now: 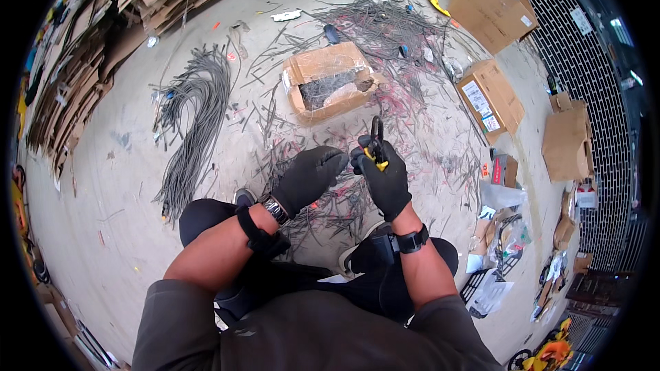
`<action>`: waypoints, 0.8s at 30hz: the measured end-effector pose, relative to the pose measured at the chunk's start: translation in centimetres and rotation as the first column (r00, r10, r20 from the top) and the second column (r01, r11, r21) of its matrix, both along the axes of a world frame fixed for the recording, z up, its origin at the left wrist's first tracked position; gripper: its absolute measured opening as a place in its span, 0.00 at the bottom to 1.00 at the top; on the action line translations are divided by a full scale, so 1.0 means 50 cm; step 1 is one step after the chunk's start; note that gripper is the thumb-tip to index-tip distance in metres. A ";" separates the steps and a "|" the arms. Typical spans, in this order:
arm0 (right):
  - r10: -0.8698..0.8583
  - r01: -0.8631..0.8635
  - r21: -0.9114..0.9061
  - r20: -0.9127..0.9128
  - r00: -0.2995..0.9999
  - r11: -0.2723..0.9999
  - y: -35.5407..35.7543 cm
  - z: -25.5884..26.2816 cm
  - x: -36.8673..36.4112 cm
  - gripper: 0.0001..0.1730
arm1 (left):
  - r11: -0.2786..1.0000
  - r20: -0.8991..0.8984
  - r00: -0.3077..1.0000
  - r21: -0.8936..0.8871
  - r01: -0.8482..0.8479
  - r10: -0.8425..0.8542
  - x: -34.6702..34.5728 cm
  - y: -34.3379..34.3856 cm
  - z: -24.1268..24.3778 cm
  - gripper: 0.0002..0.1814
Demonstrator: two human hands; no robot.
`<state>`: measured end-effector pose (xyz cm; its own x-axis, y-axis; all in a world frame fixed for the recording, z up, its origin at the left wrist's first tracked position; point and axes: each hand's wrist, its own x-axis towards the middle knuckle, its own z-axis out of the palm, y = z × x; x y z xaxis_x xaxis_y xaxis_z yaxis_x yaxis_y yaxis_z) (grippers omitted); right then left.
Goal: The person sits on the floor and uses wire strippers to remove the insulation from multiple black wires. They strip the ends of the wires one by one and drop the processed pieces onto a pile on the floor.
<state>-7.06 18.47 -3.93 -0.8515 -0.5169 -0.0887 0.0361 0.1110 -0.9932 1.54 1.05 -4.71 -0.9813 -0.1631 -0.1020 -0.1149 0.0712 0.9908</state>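
My right hand (385, 184), in a black work glove, is closed around a black-and-yellow hand tool (379, 149). It looks like pliers or cutters, and its black end points away from me. Just left of it is my left hand (312, 176), also gloved, with its fingers curled. Whether anything thin sits in those fingers is hidden. Both hands are above scattered cut cable pieces (337, 211) on the floor between my feet. Beyond them stands a torn cardboard box (327, 56), holding a dark tangle of wire-like strands behind clear plastic or tape.
A long bundle of grey cables (193, 139) lies on the concrete floor (118, 206) to the left. A heap of cables (381, 20) spreads behind the box. Flattened cardboard (77, 77) is stacked far left. Cartons (490, 98) and plastic scraps (502, 196) line the right side.
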 end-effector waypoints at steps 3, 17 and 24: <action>0.045 -0.026 0.112 -0.173 0.984 0.993 -0.002 -0.008 0.014 0.16 | 0.997 -0.013 0.998 -0.042 -0.063 0.062 -0.011 -0.006 -0.014 0.13; 0.202 -0.179 0.167 -0.135 0.970 0.970 -0.011 -0.004 0.047 0.18 | 0.965 -0.116 0.968 0.166 -0.203 0.224 -0.017 -0.010 -0.009 0.12; 0.292 -0.110 0.428 -0.388 0.874 0.897 0.049 0.021 -0.030 0.24 | 0.930 -0.050 0.979 0.327 -0.170 0.196 -0.017 -0.044 0.023 0.11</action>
